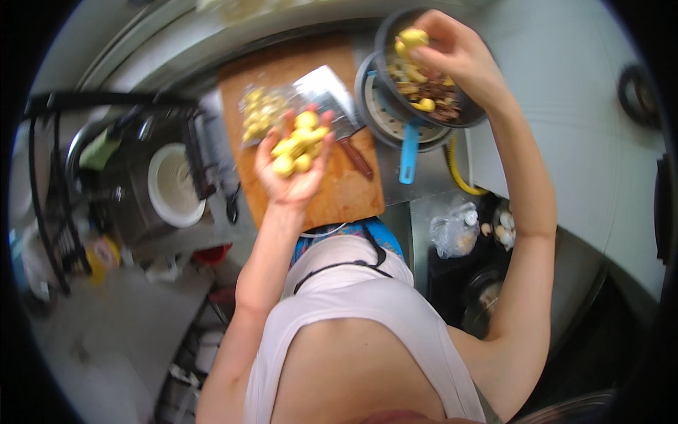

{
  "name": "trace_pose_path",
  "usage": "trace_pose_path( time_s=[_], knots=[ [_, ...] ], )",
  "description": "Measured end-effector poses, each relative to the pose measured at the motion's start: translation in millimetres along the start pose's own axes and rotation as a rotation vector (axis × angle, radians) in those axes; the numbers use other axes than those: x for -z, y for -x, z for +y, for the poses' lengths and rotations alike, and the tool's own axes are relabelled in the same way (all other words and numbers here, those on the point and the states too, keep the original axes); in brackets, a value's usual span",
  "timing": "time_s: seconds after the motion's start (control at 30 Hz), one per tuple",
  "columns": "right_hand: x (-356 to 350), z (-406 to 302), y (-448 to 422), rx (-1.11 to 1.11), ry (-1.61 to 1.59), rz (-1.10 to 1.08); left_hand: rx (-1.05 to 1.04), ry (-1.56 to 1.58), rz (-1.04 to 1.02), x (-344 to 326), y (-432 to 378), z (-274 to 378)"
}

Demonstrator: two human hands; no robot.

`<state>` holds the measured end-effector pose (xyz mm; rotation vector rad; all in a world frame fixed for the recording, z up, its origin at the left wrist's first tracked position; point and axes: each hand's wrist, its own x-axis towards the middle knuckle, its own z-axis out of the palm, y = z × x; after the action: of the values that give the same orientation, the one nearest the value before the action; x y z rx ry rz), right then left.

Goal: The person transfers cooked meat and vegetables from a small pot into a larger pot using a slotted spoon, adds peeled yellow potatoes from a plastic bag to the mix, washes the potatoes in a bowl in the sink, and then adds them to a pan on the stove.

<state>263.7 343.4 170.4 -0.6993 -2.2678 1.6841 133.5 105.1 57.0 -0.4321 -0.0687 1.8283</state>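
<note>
My left hand (pixel 290 183) is cupped palm up above the wooden cutting board (pixel 344 196), holding a heap of small yellow mushrooms (pixel 299 146). Over the dark pot (pixel 385 69), my right hand (pixel 458 55) pinches a yellow mushroom piece (pixel 413 38) between thumb and fingers. Brown strips and yellow pieces (pixel 431 98) lie inside that pot. A clear plastic bag of yellow mushrooms (pixel 259 114) rests on the board beyond my left hand. Next to it lies a cleaver (pixel 356 158), its wide blade pointing away and its brown handle towards me.
Beneath the pot sits a colander with a blue handle (pixel 409 153). A sink with a white bowl (pixel 159 185) and a black rack (pixel 39 114) stand to the left. On the right are a yellow hose (pixel 456 169), a knotted plastic bag (pixel 454 233) and a bowl of eggs (pixel 506 228).
</note>
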Motion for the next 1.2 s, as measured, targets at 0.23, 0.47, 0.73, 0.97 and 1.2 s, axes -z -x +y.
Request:
trace_pose_path(
  time_s=[0.23, 0.47, 0.73, 0.97, 1.2],
  knots=[
    [-205.6, -18.6, 0.0, 0.568, 0.6, -0.044, -0.23, -0.133, 0.086, 8.4, 31.7, 37.8],
    [-403.2, 13.7, -42.9, 0.829, 0.569, -0.211, -0.687, -0.34, 0.28, 72.0, 132.2, 174.8],
    [-592.9, 24.1, -103.1, 0.491, 0.723, -0.413, -0.862, -0.811, 0.381, 131.8, 191.1, 368.8],
    [-384.3, -44.3, -58.7, 0.521, 0.184, -0.089, -0.821, -0.472, 0.549, 205.4, 179.8, 489.0],
    [-68.4, -8.1, 42.7, -0.023, 0.32, 0.489, -0.729, -0.977, 1.249, 198.8, 195.6, 504.6]
  ],
)
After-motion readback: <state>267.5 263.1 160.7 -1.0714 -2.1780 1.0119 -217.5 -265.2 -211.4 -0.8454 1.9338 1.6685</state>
